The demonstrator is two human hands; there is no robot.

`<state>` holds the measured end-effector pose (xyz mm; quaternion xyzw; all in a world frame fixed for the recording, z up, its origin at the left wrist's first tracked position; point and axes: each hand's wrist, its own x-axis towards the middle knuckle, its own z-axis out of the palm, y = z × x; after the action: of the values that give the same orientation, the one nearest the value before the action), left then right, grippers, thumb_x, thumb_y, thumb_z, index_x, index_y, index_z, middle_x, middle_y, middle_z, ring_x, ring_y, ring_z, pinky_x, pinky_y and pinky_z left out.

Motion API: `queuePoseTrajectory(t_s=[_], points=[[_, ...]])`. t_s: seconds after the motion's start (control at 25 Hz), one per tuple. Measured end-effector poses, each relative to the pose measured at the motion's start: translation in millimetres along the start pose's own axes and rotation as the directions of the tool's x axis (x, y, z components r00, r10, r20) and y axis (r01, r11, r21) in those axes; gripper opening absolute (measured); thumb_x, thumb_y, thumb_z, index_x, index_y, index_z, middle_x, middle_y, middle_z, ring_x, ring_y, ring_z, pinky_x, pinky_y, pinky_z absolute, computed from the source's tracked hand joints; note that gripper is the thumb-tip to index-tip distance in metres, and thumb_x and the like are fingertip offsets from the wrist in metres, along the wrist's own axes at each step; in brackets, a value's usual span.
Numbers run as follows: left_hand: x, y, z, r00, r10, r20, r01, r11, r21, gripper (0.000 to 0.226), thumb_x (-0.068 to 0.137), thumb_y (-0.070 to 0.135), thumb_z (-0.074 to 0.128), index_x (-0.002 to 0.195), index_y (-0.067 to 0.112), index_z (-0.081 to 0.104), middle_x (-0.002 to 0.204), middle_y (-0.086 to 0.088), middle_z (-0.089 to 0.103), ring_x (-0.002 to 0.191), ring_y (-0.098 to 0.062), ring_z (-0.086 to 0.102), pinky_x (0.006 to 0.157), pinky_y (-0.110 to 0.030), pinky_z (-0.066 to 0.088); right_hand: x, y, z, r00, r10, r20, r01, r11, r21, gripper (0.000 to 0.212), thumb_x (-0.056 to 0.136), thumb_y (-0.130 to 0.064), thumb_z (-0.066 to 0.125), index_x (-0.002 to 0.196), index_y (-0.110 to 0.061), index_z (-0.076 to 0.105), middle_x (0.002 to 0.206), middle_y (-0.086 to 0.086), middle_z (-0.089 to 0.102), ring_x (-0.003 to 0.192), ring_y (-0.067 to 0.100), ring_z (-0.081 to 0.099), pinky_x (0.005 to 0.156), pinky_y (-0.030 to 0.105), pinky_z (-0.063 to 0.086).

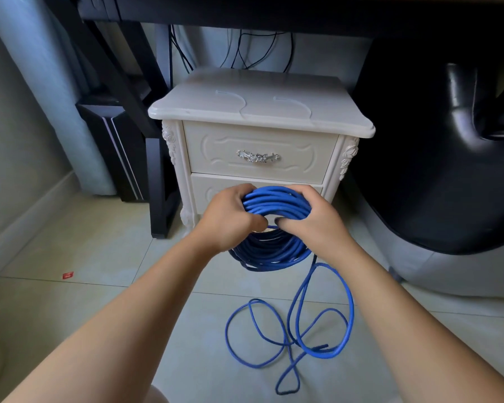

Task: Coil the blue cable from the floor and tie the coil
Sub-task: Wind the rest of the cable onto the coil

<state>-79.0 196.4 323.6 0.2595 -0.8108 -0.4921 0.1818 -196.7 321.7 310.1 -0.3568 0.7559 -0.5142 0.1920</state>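
Gripping top of coil (274, 203) with left hand (230, 218) and right hand (312, 219) side by side, fingers of both curled over the strands, thumbs nearly touching under the bundle. Held upright, off the floor (99, 257), just before nightstand (259, 112) lower drawer. From coil's lower right, rest of cable (288, 341) down to tiles in loose overlapping loops between forearms. Red scrap (67, 275) on floor far left. Black chair (434, 170) at right.
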Motion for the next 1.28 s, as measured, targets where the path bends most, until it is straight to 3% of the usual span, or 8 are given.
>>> queuePoseTrajectory(t_s=[0.32,0.52,0.64,0.76,0.84,0.92,1.12,1.28], points=[[8,-1,-7,0.955,-0.291,-0.056,0.189,0.745,-0.640,0.015,0.054,0.002,0.062,0.065,0.013,0.059,0.058,-0.006,0.050,0.063,-0.024,0.049,0.068,-0.038,0.043,4,10,2,0.955,0.250,0.162,-0.298,0.785,0.543,0.045,0.081,-0.003,0.072,0.123,-0.007,0.058,0.105,0.010,0.068,0.090,0.023,0.069,0.085,0.043,0.056],[0,0,8,0.940,-0.337,0.062,0.268,0.611,-0.745,0.008,0.078,-0.001,0.062,0.078,0.006,0.057,0.063,-0.004,0.047,0.065,-0.019,0.054,0.090,-0.045,0.052,6,8,5,0.954,0.296,0.055,-0.254,0.694,0.674,0.029,0.082,0.004,0.067,0.107,-0.010,0.062,0.084,0.013,0.066,0.081,0.026,0.070,0.083,0.044,0.057],[-2,3,9,0.953,-0.252,0.167,0.301,0.736,-0.606,0.022,0.087,0.031,0.070,0.096,0.015,0.058,0.086,-0.001,0.054,0.082,-0.014,0.062,0.084,-0.037,0.052,11,13,1,0.926,0.377,-0.030,-0.256,0.685,0.682,0.026,0.080,0.009,0.061,0.101,-0.005,0.063,0.063,0.009,0.052,0.054,0.019,0.056,0.074,0.043,0.060],[-7,7,9,0.994,-0.026,-0.103,-0.001,0.969,-0.248,0.070,0.073,0.065,0.069,0.130,0.038,0.040,0.120,0.012,0.046,0.114,-0.003,0.048,0.097,-0.022,0.035,17,15,-4,0.867,0.487,-0.101,-0.302,0.678,0.670,0.017,0.078,0.006,0.059,0.086,-0.010,0.059,0.061,0.007,0.048,0.045,0.016,0.048,0.055,0.036,0.058],[-16,10,12,0.931,0.310,-0.190,-0.307,0.950,0.047,0.066,0.066,0.068,0.067,0.120,0.035,0.051,0.119,0.010,0.045,0.118,-0.005,0.043,0.099,-0.017,0.033,21,19,-9,0.822,0.557,-0.119,-0.364,0.675,0.641,0.012,0.077,-0.001,0.059,0.081,-0.011,0.055,0.064,0.007,0.050,0.044,0.019,0.049,0.039,0.024,0.043],[-20,9,18,0.898,0.440,0.008,-0.435,0.884,0.169,0.041,0.070,0.057,0.074,0.097,0.028,0.062,0.098,0.009,0.055,0.097,-0.002,0.051,0.086,-0.013,0.039,25,27,-15,0.798,0.587,-0.137,-0.348,0.634,0.691,0.010,0.075,-0.001,0.058,0.077,-0.009,0.053,0.064,0.009,0.050,0.049,0.023,0.052,0.044,0.027,0.044],[-14,1,22,0.985,0.015,0.170,-0.014,1.000,-0.006,0.042,0.095,0.032,0.059,0.057,0.016,0.050,0.052,0.004,0.047,0.046,-0.008,0.045,0.060,-0.021,0.046,27,32,-24,0.772,0.623,-0.121,-0.261,0.485,0.835,0.011,0.079,0.001,0.055,0.080,-0.010,0.054,0.071,0.009,0.054,0.070,0.029,0.061,0.078,0.049,0.055],[-4,-5,13,0.932,-0.255,0.257,0.356,0.775,-0.522,0.047,0.099,0.025,0.050,0.053,0.015,0.046,0.049,0.001,0.035,0.044,-0.016,0.033,0.071,-0.033,0.051,30,36,-34,0.746,0.661,-0.082,-0.149,0.286,0.947,0.017,0.078,0.001,0.052,0.067,-0.011,0.046,0.071,0.006,0.053,0.072,0.027,0.061,0.079,0.042,0.053]])
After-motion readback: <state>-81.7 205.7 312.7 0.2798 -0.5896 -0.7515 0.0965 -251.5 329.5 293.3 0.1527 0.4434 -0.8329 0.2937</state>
